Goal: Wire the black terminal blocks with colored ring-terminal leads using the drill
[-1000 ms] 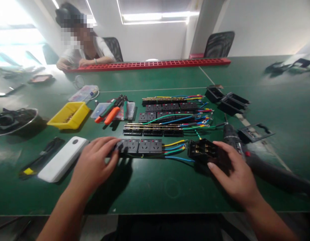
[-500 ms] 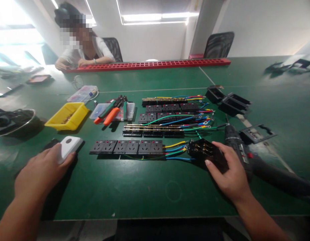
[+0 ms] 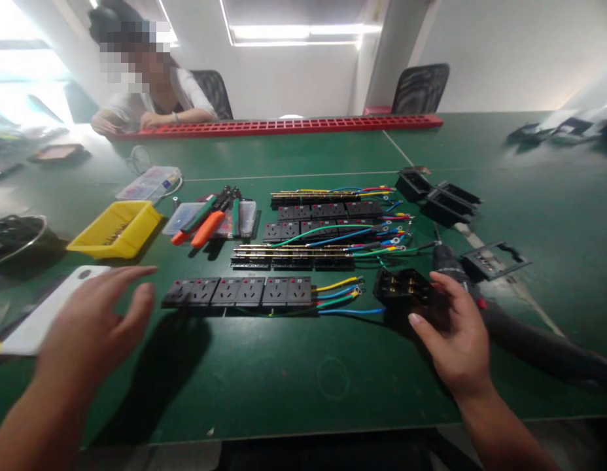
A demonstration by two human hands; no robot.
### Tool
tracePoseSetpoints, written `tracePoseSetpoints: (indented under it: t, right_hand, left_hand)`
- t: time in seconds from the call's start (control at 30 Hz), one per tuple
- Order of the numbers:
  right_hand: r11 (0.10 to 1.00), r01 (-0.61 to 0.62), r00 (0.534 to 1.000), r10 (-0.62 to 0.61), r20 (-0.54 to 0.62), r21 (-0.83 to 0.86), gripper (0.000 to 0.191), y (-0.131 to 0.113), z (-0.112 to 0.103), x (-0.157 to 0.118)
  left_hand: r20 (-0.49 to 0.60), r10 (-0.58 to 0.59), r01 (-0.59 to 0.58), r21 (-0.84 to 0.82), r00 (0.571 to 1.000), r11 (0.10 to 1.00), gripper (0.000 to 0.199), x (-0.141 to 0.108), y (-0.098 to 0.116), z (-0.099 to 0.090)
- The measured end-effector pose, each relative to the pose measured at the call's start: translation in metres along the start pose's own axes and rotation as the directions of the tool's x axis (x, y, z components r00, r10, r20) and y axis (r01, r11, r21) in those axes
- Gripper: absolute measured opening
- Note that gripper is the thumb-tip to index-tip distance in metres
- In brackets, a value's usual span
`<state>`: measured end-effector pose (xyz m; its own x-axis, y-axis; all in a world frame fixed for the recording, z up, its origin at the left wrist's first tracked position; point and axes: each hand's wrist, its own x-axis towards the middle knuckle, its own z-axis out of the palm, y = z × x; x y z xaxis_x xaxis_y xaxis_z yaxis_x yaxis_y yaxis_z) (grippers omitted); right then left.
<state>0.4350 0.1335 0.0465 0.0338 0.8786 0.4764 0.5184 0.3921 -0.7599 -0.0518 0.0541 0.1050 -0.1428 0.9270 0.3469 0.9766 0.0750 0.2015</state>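
Black brass-contact housing (image 3: 398, 288): gripped by right hand (image 3: 458, 327), four o'clock; palm-side end lost in shadow.
White case (image 3: 43, 317): eight o'clock, partly hidden by blurred left hand (image 3: 90, 314), spread wide.

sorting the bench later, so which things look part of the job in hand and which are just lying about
Likely in the job:
black module, held in the right fingers
front socket strip
coloured wires
orange-handled pliers
power drill

Probably just lying about:
white case, partly behind the left hand
clear box
mesh chair
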Motion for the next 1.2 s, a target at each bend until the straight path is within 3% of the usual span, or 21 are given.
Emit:
tracePoseSetpoints:
  t: [0.07, 0.13, 0.23, 0.37, 0.5, 0.57, 0.97, 1.2]
  right_hand:
    - [0.992, -0.039, 0.999, 0.041, -0.008, 0.116, 0.064, 0.004, 0.000, -0.001]
    - [0.985, -0.022, 1.000, 0.023, -0.004, 0.173, 0.060, 0.007, -0.003, -0.002]
    - [0.990, 0.073, 0.994, -0.083, 0.078, 0.118, 0.053, 0.006, -0.013, -0.003]
    - [0.961, 0.271, 0.911, -0.272, 0.310, 0.046, 0.048, -0.004, -0.022, -0.003]
    - [0.945, 0.313, 0.776, -0.314, 0.547, 0.097, 0.058, -0.012, -0.018, -0.002]
    - [0.939, 0.336, 0.743, -0.309, 0.594, 0.068, 0.064, -0.014, -0.014, -0.002]
    - [0.950, 0.307, 0.767, -0.285, 0.575, 0.060, 0.064, -0.012, -0.011, -0.003]
    - [0.950, 0.312, 0.781, -0.273, 0.561, 0.029, 0.057, -0.009, -0.016, 0.001]
  left_hand:
    - [0.123, 0.228, -0.215, -0.112, 0.966, 0.970, 0.036, 0.013, 0.066, 0.012]
    - [0.268, 0.418, -0.394, -0.141, 0.868, 0.908, 0.048, 0.027, 0.115, 0.031]
    - [0.345, 0.487, -0.496, -0.067, 0.802, 0.866, 0.068, 0.042, 0.146, 0.060]
    - [0.408, 0.498, -0.535, -0.028, 0.765, 0.844, 0.061, 0.048, 0.131, 0.073]
    - [0.340, 0.443, -0.470, -0.002, 0.830, 0.882, 0.062, 0.046, 0.102, 0.061]
    - [0.318, 0.419, -0.441, -0.005, 0.851, 0.898, 0.063, 0.046, 0.094, 0.055]
    - [0.253, 0.353, -0.353, -0.049, 0.901, 0.934, 0.065, 0.048, 0.079, 0.049]
    - [0.261, 0.249, -0.248, -0.035, 0.933, 0.968, 0.065, 0.049, 0.070, 0.045]
